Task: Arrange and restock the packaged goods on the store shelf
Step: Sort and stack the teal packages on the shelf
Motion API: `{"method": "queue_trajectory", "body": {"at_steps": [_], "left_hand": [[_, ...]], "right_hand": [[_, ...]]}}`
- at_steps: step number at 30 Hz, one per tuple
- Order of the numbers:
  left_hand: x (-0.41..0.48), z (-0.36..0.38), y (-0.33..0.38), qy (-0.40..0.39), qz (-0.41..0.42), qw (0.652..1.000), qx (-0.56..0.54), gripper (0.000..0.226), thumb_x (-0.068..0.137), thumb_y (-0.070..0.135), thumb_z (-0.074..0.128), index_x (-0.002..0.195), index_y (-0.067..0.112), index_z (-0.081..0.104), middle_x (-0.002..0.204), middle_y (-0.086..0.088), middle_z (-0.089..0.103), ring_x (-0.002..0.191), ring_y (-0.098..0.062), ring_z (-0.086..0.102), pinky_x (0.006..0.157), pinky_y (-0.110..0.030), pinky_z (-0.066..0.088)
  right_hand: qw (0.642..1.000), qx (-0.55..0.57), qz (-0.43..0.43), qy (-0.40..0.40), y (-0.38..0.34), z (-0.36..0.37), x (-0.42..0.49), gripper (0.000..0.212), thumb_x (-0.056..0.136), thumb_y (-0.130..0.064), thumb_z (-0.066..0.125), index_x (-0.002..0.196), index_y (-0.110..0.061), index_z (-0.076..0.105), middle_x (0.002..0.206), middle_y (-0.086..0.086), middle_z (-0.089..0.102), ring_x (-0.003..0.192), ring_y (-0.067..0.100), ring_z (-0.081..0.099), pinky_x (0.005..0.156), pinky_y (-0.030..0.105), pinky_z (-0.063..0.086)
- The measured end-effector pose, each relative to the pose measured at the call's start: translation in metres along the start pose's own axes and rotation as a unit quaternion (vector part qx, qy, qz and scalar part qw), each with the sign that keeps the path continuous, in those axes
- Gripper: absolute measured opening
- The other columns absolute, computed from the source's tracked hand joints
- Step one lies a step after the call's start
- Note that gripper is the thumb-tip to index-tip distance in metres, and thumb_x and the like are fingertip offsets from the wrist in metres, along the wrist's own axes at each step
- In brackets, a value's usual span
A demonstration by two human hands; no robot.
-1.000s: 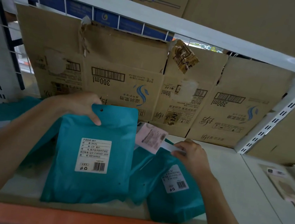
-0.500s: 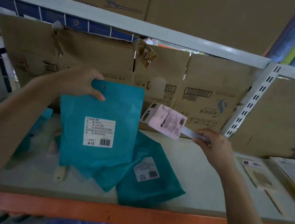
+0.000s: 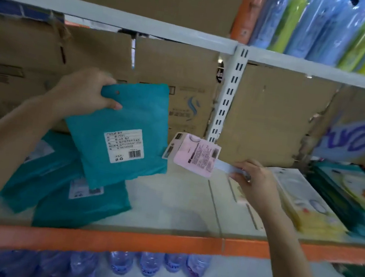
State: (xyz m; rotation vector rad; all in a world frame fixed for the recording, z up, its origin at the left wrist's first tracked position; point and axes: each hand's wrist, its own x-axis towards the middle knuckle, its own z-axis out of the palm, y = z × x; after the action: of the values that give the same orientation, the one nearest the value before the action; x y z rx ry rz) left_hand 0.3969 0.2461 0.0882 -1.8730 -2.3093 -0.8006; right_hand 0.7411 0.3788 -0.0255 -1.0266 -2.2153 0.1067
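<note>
My left hand [image 3: 85,91] grips the top corner of a teal packet [image 3: 125,135] with a white barcode label, holding it tilted above the shelf [image 3: 179,203]. My right hand [image 3: 255,183] pinches the clear hang tab of a small pink packaged item [image 3: 195,155] and holds it in the air just right of the teal packet. Two more teal packets [image 3: 70,195] lie flat and overlapping on the shelf at the left, below the held one.
Brown cardboard boxes [image 3: 181,74] line the back of the shelf. A white slotted upright [image 3: 229,93] divides the bays. Yellow and teal flat packs [image 3: 308,203] are stacked at the right. Water bottles [image 3: 149,265] stand on the shelf below the orange edge [image 3: 139,238].
The view has swung to the right. Both hands moved right and up: the teal packet is lifted off the shelf and tilted, and the pink item is raised clear of the lying packets.
</note>
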Motion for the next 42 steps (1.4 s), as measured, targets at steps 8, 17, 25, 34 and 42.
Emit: {"method": "queue_trajectory", "body": {"at_steps": [8,17,25,34,42], "left_hand": [[0.039,0.042,0.072,-0.027,0.006,0.999,0.016,0.013,0.077,0.023,0.074,0.082,0.013,0.067,0.074,-0.005,0.063,0.069,-0.020,0.056,0.059,-0.031,0.040],[0.084,0.065,0.080,-0.031,0.013,0.999,0.004,0.012,0.077,0.023,0.074,0.084,0.018,0.066,0.080,-0.006,0.066,0.072,-0.022,0.059,0.066,-0.036,0.047],[0.121,0.084,0.090,-0.055,0.056,0.995,-0.061,0.014,0.077,0.019,0.072,0.088,0.014,0.066,0.072,0.004,0.061,0.066,-0.007,0.056,0.047,-0.014,0.044],[0.144,0.098,0.138,-0.056,0.096,0.989,-0.102,0.015,0.076,0.016,0.073,0.090,0.015,0.068,0.074,0.011,0.062,0.056,0.004,0.060,0.049,-0.008,0.044],[0.158,0.121,0.229,-0.046,0.123,0.985,-0.108,0.017,0.075,0.012,0.073,0.091,0.017,0.066,0.076,0.012,0.063,0.060,0.011,0.060,0.052,-0.005,0.046]], "right_hand": [[0.998,0.024,0.049,-0.005,0.075,-0.028,-0.026,0.019,0.079,-0.005,0.070,0.097,-0.004,0.070,0.084,-0.002,0.055,0.063,-0.002,0.045,0.059,0.016,0.032],[0.990,0.007,0.131,-0.050,0.120,0.006,-0.036,0.009,0.078,-0.006,0.068,0.084,-0.011,0.071,0.082,0.004,0.066,0.069,0.020,0.060,0.061,0.025,0.039],[0.975,-0.027,0.201,-0.090,0.137,0.038,-0.034,0.018,0.081,-0.004,0.063,0.097,-0.007,0.070,0.095,0.010,0.066,0.082,0.031,0.064,0.065,0.034,0.045],[0.969,-0.007,0.198,-0.147,0.152,0.021,-0.031,0.028,0.084,-0.015,0.064,0.111,-0.009,0.063,0.111,0.006,0.061,0.096,0.028,0.062,0.076,0.031,0.045],[0.979,0.124,0.149,-0.062,0.187,-0.053,0.018,0.052,0.084,-0.028,0.067,0.132,-0.020,0.049,0.130,-0.004,0.055,0.113,0.013,0.054,0.090,0.023,0.042]]}}
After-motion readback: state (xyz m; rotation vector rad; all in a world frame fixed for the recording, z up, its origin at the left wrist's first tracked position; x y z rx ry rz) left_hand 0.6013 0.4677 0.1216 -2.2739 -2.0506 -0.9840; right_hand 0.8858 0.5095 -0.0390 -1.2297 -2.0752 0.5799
